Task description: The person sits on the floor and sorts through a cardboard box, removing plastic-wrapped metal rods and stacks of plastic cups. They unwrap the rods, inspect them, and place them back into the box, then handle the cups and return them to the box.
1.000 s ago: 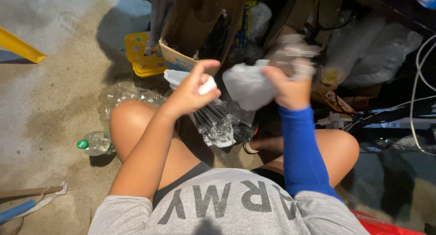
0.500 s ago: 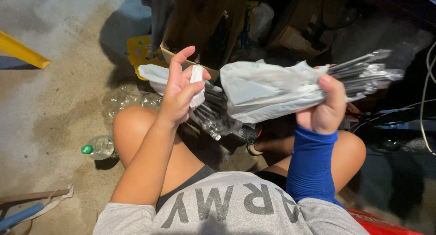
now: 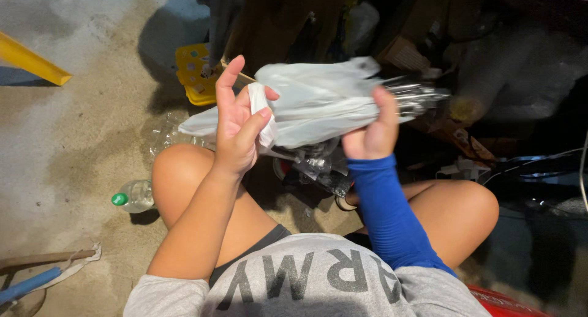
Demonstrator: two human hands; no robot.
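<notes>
Hands closer together than before; left hand (image 3: 240, 128) pinching white plastic bag (image 3: 318, 102) end; right hand (image 3: 372, 132) now wrapped around bundled grey metal rods (image 3: 416, 91), tilted lower.

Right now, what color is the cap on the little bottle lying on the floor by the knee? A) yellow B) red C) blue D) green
D: the clear plastic bottle lying on the floor beside the person's left knee has a green cap.
</notes>
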